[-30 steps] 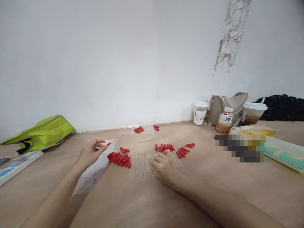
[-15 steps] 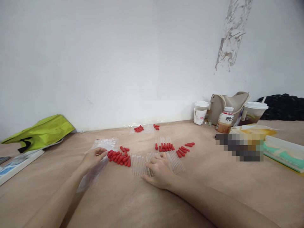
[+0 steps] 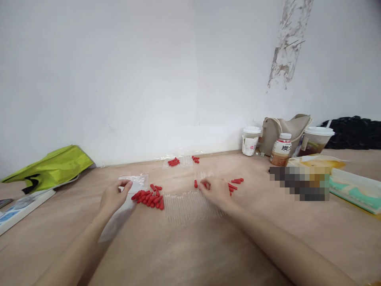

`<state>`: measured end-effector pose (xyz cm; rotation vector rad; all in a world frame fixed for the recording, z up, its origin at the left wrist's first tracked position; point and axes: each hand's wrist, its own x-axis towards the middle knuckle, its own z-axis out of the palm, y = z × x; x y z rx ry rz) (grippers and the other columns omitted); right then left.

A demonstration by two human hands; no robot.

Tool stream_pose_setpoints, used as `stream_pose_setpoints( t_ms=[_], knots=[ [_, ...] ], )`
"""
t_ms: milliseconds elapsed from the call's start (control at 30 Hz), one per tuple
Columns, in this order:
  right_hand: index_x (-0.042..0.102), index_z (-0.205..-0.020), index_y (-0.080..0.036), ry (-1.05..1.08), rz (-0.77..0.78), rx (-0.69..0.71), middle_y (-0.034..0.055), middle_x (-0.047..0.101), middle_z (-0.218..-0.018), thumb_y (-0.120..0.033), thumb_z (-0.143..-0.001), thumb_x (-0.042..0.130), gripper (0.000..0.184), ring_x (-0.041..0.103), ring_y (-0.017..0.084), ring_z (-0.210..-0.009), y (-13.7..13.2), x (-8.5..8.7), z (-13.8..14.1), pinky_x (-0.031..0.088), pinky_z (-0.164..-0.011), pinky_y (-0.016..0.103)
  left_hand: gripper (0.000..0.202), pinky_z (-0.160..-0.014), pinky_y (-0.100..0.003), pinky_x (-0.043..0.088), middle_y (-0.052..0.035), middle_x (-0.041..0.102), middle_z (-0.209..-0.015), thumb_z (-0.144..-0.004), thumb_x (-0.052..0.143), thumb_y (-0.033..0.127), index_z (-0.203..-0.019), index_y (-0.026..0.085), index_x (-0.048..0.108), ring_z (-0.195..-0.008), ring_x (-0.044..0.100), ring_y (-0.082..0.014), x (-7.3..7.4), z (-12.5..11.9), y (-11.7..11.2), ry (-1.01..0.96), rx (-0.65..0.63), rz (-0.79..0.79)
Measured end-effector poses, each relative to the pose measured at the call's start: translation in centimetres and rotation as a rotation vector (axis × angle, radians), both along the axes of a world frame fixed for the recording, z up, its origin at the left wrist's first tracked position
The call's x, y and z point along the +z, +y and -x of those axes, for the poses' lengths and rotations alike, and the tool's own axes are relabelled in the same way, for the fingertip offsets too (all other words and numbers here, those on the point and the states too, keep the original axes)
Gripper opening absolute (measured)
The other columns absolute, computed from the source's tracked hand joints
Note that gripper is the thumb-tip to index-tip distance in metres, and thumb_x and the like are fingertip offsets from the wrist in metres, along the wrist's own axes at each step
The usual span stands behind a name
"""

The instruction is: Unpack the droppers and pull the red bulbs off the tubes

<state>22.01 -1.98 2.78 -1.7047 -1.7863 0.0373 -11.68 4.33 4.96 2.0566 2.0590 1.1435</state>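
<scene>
My left hand (image 3: 114, 196) rests at the edge of a clear plastic bag (image 3: 134, 184), fingers curled with thumb and forefinger pinched on its near edge, beside a pile of red rubber caps (image 3: 149, 196). My right hand (image 3: 214, 189) lies over a row of red caps (image 3: 235, 182), fingers bent in a pinch at one of them. A row of clear glass tubes (image 3: 187, 204) is laid side by side on the brown tabletop between my hands.
More red caps (image 3: 174, 161) lie on clear plastic by the wall. A green bag (image 3: 50, 167) sits at the left. Two lidded cups (image 3: 251, 141), a bottle (image 3: 281, 149), a beige bag (image 3: 285, 130), and books (image 3: 354, 188) stand at the right.
My right hand has moved from the glass tubes back and right to the red caps. My left hand lowered from holding up a cap to the bag's edge.
</scene>
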Motion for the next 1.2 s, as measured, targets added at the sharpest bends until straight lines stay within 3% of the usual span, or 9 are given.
stream_pose_setpoints(
  t_ms=[67, 133, 267, 367, 433, 633, 867, 1067, 1200],
  knots=[
    [0.064, -0.086, -0.023, 0.028, 0.137, -0.168, 0.0021, 0.065, -0.082, -0.031, -0.078, 0.045, 0.022, 0.056, 0.015, -0.076, 1.3, 0.6, -2.3, 0.03, -0.068, 0.027, 0.031, -0.056, -0.026, 0.04, -0.0011, 0.063, -0.081, -0.074, 0.046, 0.046, -0.081, 0.02, 0.06, -0.054, 0.049, -0.0136, 0.4, -2.4, -1.4, 0.007, -0.054, -0.127],
    [0.064, -0.081, -0.021, 0.013, 0.19, -0.23, 0.0039, 0.066, -0.082, -0.029, -0.075, 0.047, 0.02, 0.057, 0.018, -0.077, 2.3, 0.7, -4.3, 0.031, -0.069, 0.029, 0.025, -0.057, -0.025, 0.04, -0.0012, 0.06, -0.077, -0.076, 0.047, 0.041, -0.076, 0.019, 0.058, -0.056, 0.049, -0.0133, 0.0, -5.5, -3.3, 0.015, -0.229, -0.166],
    [0.065, -0.064, -0.021, -0.043, 0.284, -0.251, 0.0048, 0.065, -0.07, -0.033, -0.072, 0.05, 0.02, 0.058, 0.021, -0.076, 3.0, 0.1, -5.7, 0.032, -0.073, 0.034, 0.02, -0.066, -0.027, 0.042, -0.0028, 0.055, -0.075, -0.079, 0.049, 0.03, -0.064, 0.018, 0.051, -0.071, 0.052, -0.0151, -2.4, -10.8, -7.8, 0.117, -0.618, -0.187],
    [0.065, -0.061, -0.021, -0.068, 0.328, -0.251, 0.0056, 0.065, -0.067, -0.04, -0.073, 0.05, 0.027, 0.059, 0.022, -0.076, 3.2, -0.4, -5.5, 0.032, -0.076, 0.036, 0.017, -0.067, -0.028, 0.042, -0.0053, 0.054, -0.08, -0.08, 0.048, 0.023, -0.065, 0.017, 0.049, -0.074, 0.05, -0.015, -4.1, -12.5, -9.7, 0.173, -0.859, -0.195],
    [0.065, -0.06, -0.02, -0.074, 0.348, -0.258, 0.0068, 0.065, -0.067, -0.042, -0.074, 0.048, 0.03, 0.059, 0.023, -0.077, 3.3, -0.7, -5.3, 0.033, -0.076, 0.037, 0.013, -0.067, -0.028, 0.042, -0.006, 0.054, -0.082, -0.081, 0.047, 0.021, -0.069, 0.016, 0.051, -0.075, 0.05, -0.0148, -4.5, -12.8, -10.2, 0.199, -0.936, -0.168],
    [0.065, -0.061, -0.019, -0.055, 0.392, -0.265, 0.0078, 0.065, -0.065, -0.039, -0.075, 0.047, 0.03, 0.06, 0.024, -0.075, 3.6, -0.8, -5.5, 0.035, -0.07, 0.034, 0.01, -0.07, -0.029, 0.043, -0.0065, 0.054, -0.085, -0.082, 0.046, 0.018, -0.077, 0.017, 0.054, -0.078, 0.05, -0.0154, -4.1, -12.6, -9.9, 0.19, -0.948, -0.154],
    [0.059, -0.043, -0.019, 0.022, 0.44, -0.248, 0.0039, 0.058, -0.044, -0.034, -0.074, 0.047, 0.036, 0.058, 0.018, -0.061, 3.4, -0.4, -5.7, 0.033, -0.073, 0.032, 0.012, -0.07, -0.029, 0.044, -0.0071, 0.054, -0.086, -0.082, 0.045, 0.018, -0.076, 0.017, 0.056, -0.078, 0.051, -0.0155, -4.0, -12.7, -10.0, 0.185, -0.955, -0.14],
    [0.055, -0.041, -0.018, 0.153, 0.388, -0.24, 0.0022, 0.05, -0.037, -0.033, -0.073, 0.047, 0.036, 0.054, 0.017, -0.053, 3.2, 0.5, -5.9, 0.034, -0.064, 0.029, 0.011, -0.069, -0.029, 0.044, -0.0066, 0.054, -0.085, -0.081, 0.046, 0.017, -0.076, 0.017, 0.055, -0.078, 0.051, -0.0154, -4.3, -12.5, -9.9, 0.179, -0.96, -0.139],
    [0.059, -0.049, -0.017, 0.301, 0.308, -0.117, -0.0013, 0.048, -0.039, -0.039, -0.075, 0.045, 0.037, 0.05, 0.013, -0.049, 2.0, 0.6, -4.5, 0.033, -0.055, 0.024, 0.011, -0.067, -0.029, 0.044, -0.0062, 0.055, -0.083, -0.08, 0.049, 0.02, -0.07, 0.016, 0.052, -0.077, 0.051, -0.0152, -4.4, -12.9, -9.6, 0.1, -0.905, -0.159]
  ],
)
